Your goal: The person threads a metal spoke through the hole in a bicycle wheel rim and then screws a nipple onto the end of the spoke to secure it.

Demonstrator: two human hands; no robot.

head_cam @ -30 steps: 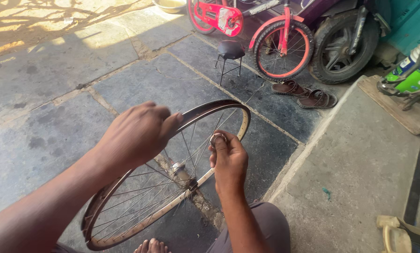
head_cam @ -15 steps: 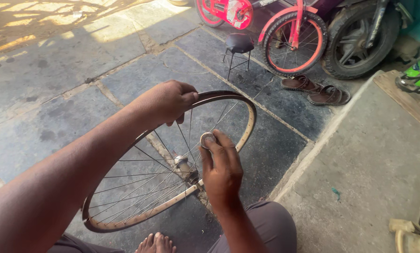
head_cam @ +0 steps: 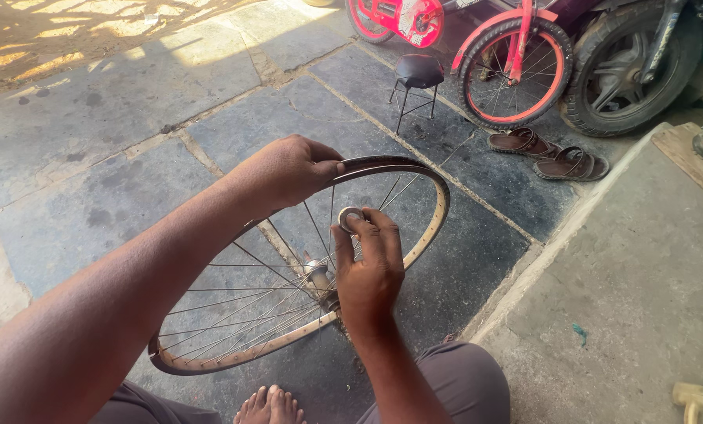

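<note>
Right hand (head_cam: 369, 271) shifted slightly, pinching spoke tool (head_cam: 350, 217), left hand (head_cam: 292, 169) gripping wheel rim (head_cam: 438, 206)

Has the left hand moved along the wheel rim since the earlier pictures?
Yes. The left hand has slid along the wheel rim toward its far top, away from the hub, while the right hand stays at the spokes.

Grey stone-slab floor (head_cam: 108, 157) in shade, sunlight at the far edge, a raised concrete step (head_cam: 642, 259) alongside

Dull rusty metal wheel rim (head_cam: 414, 169), thin metal spokes (head_cam: 249, 306), rough stone floor (head_cam: 92, 141)
</note>
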